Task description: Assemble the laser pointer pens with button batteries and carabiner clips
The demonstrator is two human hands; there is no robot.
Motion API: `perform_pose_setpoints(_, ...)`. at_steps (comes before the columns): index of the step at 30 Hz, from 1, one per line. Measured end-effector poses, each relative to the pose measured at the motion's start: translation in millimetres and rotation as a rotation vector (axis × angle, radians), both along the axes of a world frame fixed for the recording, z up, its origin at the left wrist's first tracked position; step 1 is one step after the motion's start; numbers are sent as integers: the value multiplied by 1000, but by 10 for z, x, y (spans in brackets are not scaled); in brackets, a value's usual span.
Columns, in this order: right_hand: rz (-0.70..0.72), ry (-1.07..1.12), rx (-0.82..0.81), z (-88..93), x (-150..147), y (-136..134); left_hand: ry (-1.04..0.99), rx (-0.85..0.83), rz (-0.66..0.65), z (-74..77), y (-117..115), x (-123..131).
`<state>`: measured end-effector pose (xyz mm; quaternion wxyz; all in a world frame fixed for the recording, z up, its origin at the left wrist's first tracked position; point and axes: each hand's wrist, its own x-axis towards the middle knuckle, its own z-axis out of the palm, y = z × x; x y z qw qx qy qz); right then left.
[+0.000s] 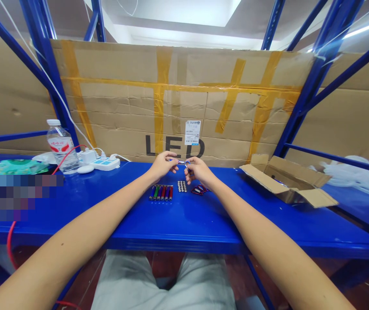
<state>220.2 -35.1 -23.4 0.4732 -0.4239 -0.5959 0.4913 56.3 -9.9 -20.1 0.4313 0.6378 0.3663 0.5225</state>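
Note:
Above the blue tabletop, my left hand (164, 165) pinches a slim keychain flashlight (181, 162), mostly hidden by the fingers. My right hand (200, 169) is closed around a small looped carabiner clip (187, 166) at the flashlight's right end; whether the two are joined I cannot tell. Below my left hand lies a neat row of purple, green, blue and red flashlight tubes (161, 193) with silver ends. Silver button cells (182, 186) stand in a small grid between the hands. Dark red and blue carabiners (199, 189) lie in a loose pile under my right hand.
An open cardboard box (284, 181) sits at right. On the left are a water bottle (62, 146), a white power strip (102, 162) with cables, and a green packet (19, 167). A large taped cardboard sheet (122, 107) closes off the back between blue posts.

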Motion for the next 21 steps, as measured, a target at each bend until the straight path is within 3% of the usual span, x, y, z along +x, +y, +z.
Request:
perform_pose_setpoints(9, 99, -145, 17, -24, 37, 14, -56, 105, -77, -84, 59, 8)
perform_pose_setpoints(21, 125, -144, 88, -56, 32, 0, 137, 208, 49, -11, 1, 3)
